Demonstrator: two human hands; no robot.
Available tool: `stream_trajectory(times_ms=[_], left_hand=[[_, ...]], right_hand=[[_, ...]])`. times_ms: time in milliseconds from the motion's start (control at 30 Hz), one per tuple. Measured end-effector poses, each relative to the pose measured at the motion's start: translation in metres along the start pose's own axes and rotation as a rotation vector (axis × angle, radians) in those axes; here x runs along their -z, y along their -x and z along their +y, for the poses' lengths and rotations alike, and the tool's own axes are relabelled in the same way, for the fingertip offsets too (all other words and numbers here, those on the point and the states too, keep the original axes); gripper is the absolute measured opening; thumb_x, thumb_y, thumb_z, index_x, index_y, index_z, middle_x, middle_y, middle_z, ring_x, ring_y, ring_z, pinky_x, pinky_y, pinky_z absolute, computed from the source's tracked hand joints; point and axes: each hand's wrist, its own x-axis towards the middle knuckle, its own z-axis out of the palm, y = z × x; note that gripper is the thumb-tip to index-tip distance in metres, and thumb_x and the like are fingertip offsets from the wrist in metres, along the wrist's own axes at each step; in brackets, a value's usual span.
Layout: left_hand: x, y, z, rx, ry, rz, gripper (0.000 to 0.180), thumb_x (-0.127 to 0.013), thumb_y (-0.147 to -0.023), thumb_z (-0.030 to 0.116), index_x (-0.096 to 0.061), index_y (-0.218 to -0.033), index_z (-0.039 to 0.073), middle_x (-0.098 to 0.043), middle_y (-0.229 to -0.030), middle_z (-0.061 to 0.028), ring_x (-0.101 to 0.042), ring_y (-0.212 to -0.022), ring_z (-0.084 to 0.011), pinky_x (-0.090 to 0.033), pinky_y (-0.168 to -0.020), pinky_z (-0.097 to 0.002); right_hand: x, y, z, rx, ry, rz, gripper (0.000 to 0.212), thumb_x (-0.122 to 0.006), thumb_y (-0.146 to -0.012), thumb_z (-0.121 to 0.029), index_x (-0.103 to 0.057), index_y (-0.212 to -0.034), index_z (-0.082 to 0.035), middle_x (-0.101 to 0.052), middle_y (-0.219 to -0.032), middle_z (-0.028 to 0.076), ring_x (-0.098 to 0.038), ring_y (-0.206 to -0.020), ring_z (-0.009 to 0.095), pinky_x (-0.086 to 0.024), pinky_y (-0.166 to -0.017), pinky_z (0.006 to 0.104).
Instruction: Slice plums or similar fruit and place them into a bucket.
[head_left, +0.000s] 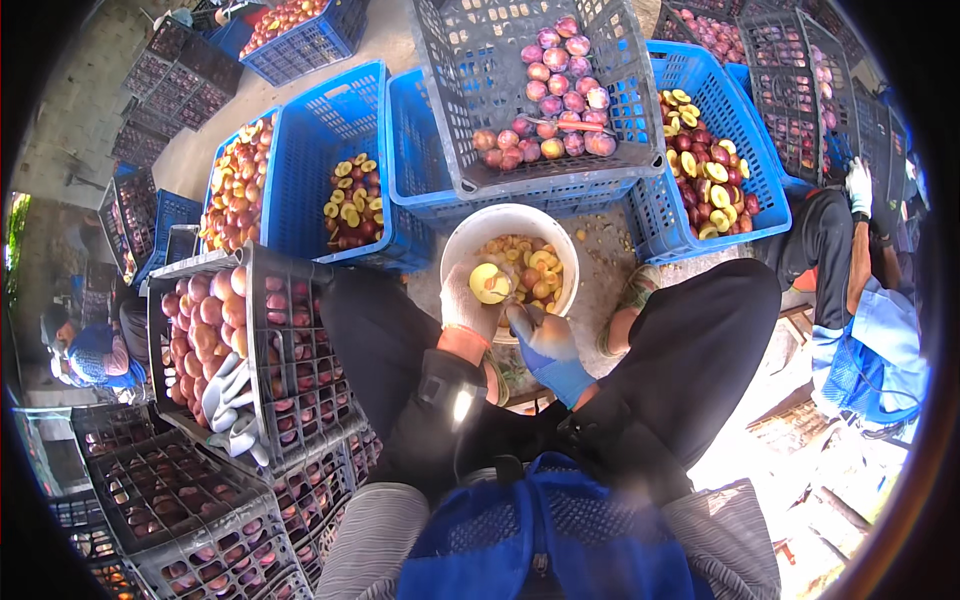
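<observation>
Over a white bucket [566, 243], my left hand [468, 303], in a pale knitted glove, grips a cut plum [489, 283] with its yellow flesh facing up. My right hand [548, 345], in a grey-blue glove, is closed just beside it. A small dark edge shows between the two hands, but what the right fingers hold is hidden. Inside the bucket lie many yellow-fleshed plum pieces [540, 262]. Beyond it, whole plums [558, 75] rest in a tilted black crate [470, 110], with a thin red-handled tool [566, 124] lying on them.
Blue crates with halved plums stand left [300, 190] and right [775, 205] of the bucket. At my left, a black crate [285, 340] of plums carries grey gloves [230, 395]. Stacked crates [170, 510] sit lower left. A co-worker's gloved hand [858, 185] appears at right.
</observation>
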Motion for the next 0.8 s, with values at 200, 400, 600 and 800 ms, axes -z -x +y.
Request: stream_trajectory(times_ms=[200,400,600,800], left_hand=[[0.009,-0.008,0.0,0.304,0.583,0.119,0.023,-0.039,-0.082,0.02,-0.049,-0.081,-0.001,-0.052,-0.066,-0.0127,-0.053,-0.058,-0.0245,-0.045,-0.05,-0.0332],[-0.001,-0.007,0.003,0.246,0.541,0.269,0.028,-0.046,-0.081,0.029,-0.051,-0.073,0.002,-0.049,-0.057,-0.0089,-0.051,-0.047,-0.0217,-0.044,-0.042,-0.0306],[0.0,-0.006,-0.004,0.333,0.556,0.307,0.024,-0.049,-0.08,0.026,-0.05,-0.074,0.003,-0.048,-0.055,-0.0064,-0.05,-0.046,-0.0201,-0.044,-0.042,-0.0287],[0.001,-0.006,-0.006,0.173,0.417,0.215,0.022,-0.05,-0.08,0.024,-0.047,-0.068,0.005,-0.049,-0.055,-0.0089,-0.05,-0.046,-0.0205,-0.043,-0.041,-0.0296]], right_hand=[[-0.004,0.0,0.001,-0.035,0.056,-0.09,0.036,-0.046,-0.083,-0.035,-0.057,-0.085,-0.001,-0.057,-0.072,0.02,-0.055,-0.07,0.036,-0.042,-0.061,0.0369],[-0.011,0.001,0.007,-0.113,-0.154,-0.174,0.038,-0.045,-0.083,-0.035,-0.057,-0.081,0.001,-0.056,-0.068,0.02,-0.055,-0.064,0.033,-0.041,-0.059,0.0357],[-0.02,0.001,0.019,-0.125,-0.138,-0.154,0.044,-0.045,-0.083,-0.037,-0.058,-0.076,0.004,-0.058,-0.064,0.013,-0.055,-0.06,0.021,-0.041,-0.06,0.0334],[-0.019,0.007,0.017,-0.167,-0.301,-0.188,0.044,-0.047,-0.083,-0.039,-0.058,-0.076,0.003,-0.058,-0.065,0.011,-0.054,-0.058,0.018,-0.041,-0.058,0.0309]])
